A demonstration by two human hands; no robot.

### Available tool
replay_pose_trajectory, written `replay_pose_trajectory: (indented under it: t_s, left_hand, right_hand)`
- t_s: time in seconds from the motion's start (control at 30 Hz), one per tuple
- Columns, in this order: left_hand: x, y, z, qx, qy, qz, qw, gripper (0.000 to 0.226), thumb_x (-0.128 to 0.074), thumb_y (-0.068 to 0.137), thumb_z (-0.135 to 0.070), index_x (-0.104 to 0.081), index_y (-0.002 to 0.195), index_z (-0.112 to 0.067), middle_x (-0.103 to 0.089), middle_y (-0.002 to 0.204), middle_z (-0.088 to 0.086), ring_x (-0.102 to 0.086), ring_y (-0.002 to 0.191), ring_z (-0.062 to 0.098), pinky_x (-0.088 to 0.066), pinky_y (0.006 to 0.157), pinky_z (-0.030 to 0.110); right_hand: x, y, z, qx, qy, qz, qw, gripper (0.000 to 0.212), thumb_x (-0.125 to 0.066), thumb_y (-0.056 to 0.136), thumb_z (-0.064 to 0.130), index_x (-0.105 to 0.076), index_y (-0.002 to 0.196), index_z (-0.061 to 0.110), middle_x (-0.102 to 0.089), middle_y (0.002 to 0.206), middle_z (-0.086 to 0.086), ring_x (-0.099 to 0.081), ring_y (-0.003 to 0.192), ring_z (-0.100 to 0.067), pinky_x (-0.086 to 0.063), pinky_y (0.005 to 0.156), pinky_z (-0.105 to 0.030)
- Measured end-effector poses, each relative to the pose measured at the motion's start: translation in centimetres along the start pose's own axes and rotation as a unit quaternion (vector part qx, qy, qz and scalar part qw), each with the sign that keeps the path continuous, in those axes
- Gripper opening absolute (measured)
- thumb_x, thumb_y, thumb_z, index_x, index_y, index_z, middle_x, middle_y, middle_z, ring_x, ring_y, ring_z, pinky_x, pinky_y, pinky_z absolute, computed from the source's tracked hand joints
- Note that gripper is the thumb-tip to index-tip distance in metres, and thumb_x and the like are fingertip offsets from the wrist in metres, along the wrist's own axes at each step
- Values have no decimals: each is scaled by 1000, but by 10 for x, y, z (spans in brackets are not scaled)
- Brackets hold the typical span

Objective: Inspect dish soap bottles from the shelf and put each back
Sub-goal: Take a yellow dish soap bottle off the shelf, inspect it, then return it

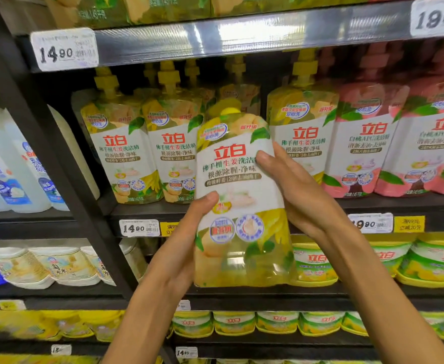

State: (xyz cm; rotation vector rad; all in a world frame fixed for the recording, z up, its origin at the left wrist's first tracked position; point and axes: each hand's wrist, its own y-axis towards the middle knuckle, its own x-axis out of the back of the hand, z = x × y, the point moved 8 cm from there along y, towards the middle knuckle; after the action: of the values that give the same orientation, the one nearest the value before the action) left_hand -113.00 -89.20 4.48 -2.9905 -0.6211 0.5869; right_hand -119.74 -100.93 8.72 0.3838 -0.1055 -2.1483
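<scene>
Head view looks straight at a shop shelf, with both hands raised in front of it. Left hand [181,248] has its grip closed on the lower left edge of a yellow dish soap bottle [238,200], thumb pressed on the front label. Right hand [299,190] grasps the bottle's right side higher up, thumb across the label and the rest of the hand behind. Held between them, the bottle is upright, leaning slightly, clear of the shelf board and in front of the row it matches.

Behind it, on the dark middle shelf [147,210], stand matching yellow bottles [122,151] to the left and one more [302,122] to the right, all with yellow caps. Just right of those come pink bottles [365,143] of the same brand. A black upright post [57,164] divides this bay from the neighbouring one on the left, where white jugs with blue labels [8,169] stand.

White price tags [64,49] sit on the shelf edges, one reading 14.90 above and another [139,228] below. Beside the lower one hangs a yellow promotion tag [409,224]. Under the held bottle, the next shelf carries round green and yellow tubs [431,261], with more tubs [276,321] a level lower.
</scene>
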Motion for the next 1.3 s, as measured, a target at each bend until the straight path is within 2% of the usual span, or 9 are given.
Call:
replay_pose_trajectory:
  t_s: [0.17,0.3,0.47,0.63,0.8,0.87,0.97,1.03,1.3]
  left_hand:
    - [10,-3,-8,-130,91,8,987,51,-69,73,-44,-65,120,-25,-69,117,7,-66,108,25,-54,89,39]
    - [13,-2,-10,-166,133,-19,977,61,-69,70,-48,-59,125,-22,-70,117,3,-67,106,21,-56,83,31]
    - [23,2,-16,-178,118,-65,975,37,-46,87,-62,-75,83,-39,-76,93,-7,-69,93,4,-54,84,37]
    - [4,-4,21,-67,12,106,992,62,-59,66,-78,-65,116,-42,-65,124,-6,-59,118,14,-52,87,25]
    - [-8,-4,26,-58,-38,106,992,57,-51,73,-76,-67,114,-40,-67,121,-7,-61,114,14,-53,86,26]
    - [-2,-3,30,-63,-48,74,994,57,-47,76,-74,-67,114,-38,-67,121,-3,-62,114,16,-54,83,27]
    - [8,-4,32,-79,-9,49,996,56,-55,72,-73,-67,115,-38,-66,122,-2,-62,114,15,-55,82,26]
    - [10,-4,29,-100,44,49,993,62,-56,74,-73,-61,123,-36,-64,127,-2,-59,118,16,-53,90,29]
    - [20,2,19,-107,97,-3,990,74,-60,59,-82,-66,115,-34,-69,115,2,-63,111,19,-48,93,39]
  right_hand:
    - [-13,-1,1,45,40,41,997,72,-60,87,46,-25,150,34,-62,132,6,-60,120,-15,-55,86,-30]
    - [-8,2,-3,57,31,-36,997,44,-58,85,53,-48,126,41,-73,108,12,-69,102,-9,-58,72,-25]
    - [4,0,-10,30,103,-89,990,90,-65,68,67,-44,143,22,-67,123,-5,-64,114,-22,-52,95,-48]
    - [-8,-4,-16,35,225,8,974,43,-53,77,60,-78,97,31,-75,102,2,-72,96,-15,-58,72,-32]
    - [-8,-2,-9,29,119,-25,992,41,-51,76,58,-77,93,33,-76,99,1,-72,92,-13,-57,70,-28]
    - [-4,1,3,58,23,-50,997,47,-50,80,57,-70,113,29,-74,108,3,-69,101,-11,-56,82,-30]
    - [-9,5,9,60,-58,-17,996,74,-59,79,64,-39,143,33,-68,107,26,-64,104,3,-52,87,-20]
    - [-17,1,6,62,-100,14,993,74,-59,68,68,-31,134,49,-63,105,38,-61,102,13,-50,86,-14]
    - [-15,-3,-1,50,197,-6,979,73,-87,56,42,-66,117,9,-67,115,-16,-62,110,-33,-47,99,-52]
